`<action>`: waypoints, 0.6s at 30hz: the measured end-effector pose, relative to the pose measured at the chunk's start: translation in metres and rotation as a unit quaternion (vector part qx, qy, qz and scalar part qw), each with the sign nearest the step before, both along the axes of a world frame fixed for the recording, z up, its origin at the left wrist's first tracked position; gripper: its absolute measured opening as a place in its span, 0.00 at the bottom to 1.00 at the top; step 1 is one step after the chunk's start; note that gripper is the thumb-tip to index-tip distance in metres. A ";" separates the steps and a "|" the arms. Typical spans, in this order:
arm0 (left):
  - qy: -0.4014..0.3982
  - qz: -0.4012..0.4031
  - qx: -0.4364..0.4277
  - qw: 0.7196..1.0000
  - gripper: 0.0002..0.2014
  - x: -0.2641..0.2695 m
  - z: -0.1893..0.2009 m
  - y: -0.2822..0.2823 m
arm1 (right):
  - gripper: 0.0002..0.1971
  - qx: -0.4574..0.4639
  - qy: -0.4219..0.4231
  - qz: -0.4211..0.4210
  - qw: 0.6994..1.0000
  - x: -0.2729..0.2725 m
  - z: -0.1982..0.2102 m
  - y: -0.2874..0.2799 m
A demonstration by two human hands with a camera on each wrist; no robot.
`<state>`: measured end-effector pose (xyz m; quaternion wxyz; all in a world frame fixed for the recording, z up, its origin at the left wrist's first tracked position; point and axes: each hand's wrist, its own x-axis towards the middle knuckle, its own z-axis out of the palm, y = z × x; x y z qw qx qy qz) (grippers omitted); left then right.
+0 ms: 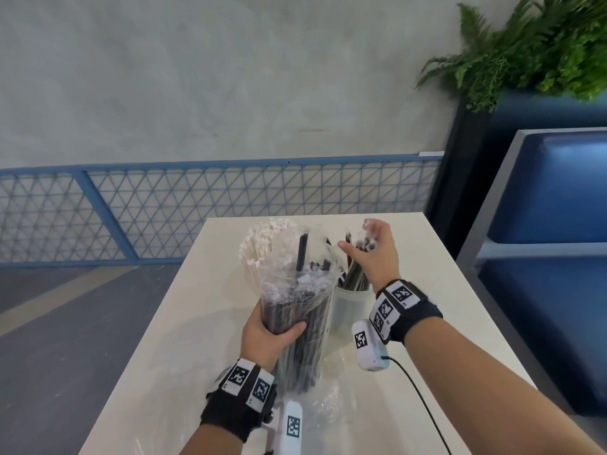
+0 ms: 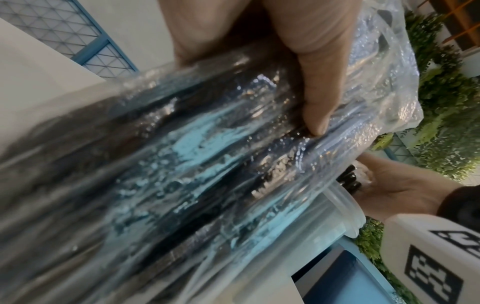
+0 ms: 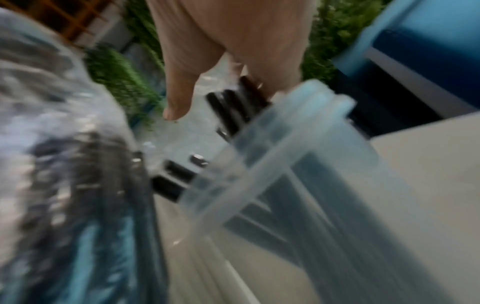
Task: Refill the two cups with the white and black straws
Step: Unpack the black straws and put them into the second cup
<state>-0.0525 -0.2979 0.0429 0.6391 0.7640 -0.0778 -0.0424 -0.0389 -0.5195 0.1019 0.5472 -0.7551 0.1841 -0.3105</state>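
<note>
My left hand (image 1: 272, 331) grips a clear plastic bag of black straws (image 1: 295, 310) that stands upright on the white table (image 1: 157, 356); its thumb (image 2: 317, 102) presses on the wrap (image 2: 182, 164). Behind the bag rises a bunch of white straws (image 1: 262, 247), its base hidden. To the right stands a translucent cup (image 1: 353, 307) with several black straws (image 1: 354, 274) in it. My right hand (image 1: 359, 244) hovers at the tops of those straws (image 3: 233, 107), fingers spread and thumb (image 3: 179, 98) held apart. The cup rim (image 3: 298, 164) is blurred in the right wrist view.
Crumpled clear plastic (image 1: 331, 399) lies on the table near its front. A blue padded bench (image 1: 558, 208) stands close on the right, with a dark planter of ferns (image 1: 525, 50) behind it. A blue mesh railing (image 1: 197, 205) runs beyond the table's far edge.
</note>
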 end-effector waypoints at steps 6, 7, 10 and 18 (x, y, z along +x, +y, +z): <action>0.017 0.000 -0.063 0.998 0.32 -0.001 -0.004 0.004 | 0.17 -0.111 -0.101 -0.017 0.988 -0.034 0.029 0.042; 0.016 -0.003 -0.074 0.997 0.32 -0.001 -0.005 0.005 | 0.15 -0.112 -0.062 0.021 0.992 -0.039 0.028 0.048; 0.009 -0.030 -0.106 0.994 0.35 -0.005 -0.004 0.007 | 0.21 -0.098 0.097 0.119 0.983 -0.046 0.018 0.062; -0.001 -0.109 -0.112 0.988 0.42 0.000 0.004 0.017 | 0.12 -0.001 0.098 0.185 0.978 -0.055 0.022 0.079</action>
